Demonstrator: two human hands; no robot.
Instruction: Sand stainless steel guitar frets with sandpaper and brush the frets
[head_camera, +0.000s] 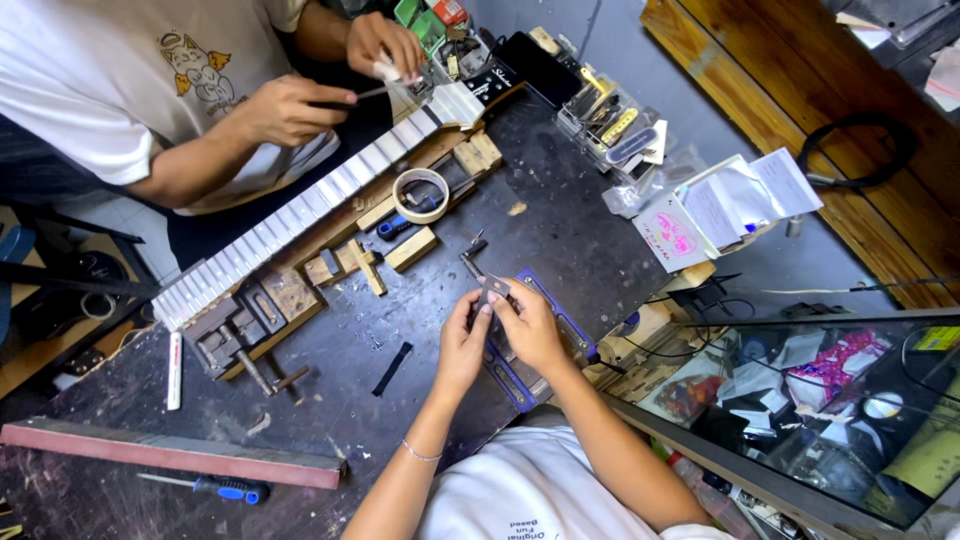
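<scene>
Fingertips of the left hand (462, 340) and right hand (530, 325) pinch a small grey metal part (492, 289) from both sides at frame centre, raised above the dark workbench (330, 380), probably for close inspection. Co-worker's hands (290, 108) occupy the upper left.

The person is wearing a white short-sleeved T-shirt with dark printed lettering on the chest. The left hand (462, 345) and right hand (530, 325) are bare, a thin beaded bracelet (420, 455) circling the left wrist.
</scene>
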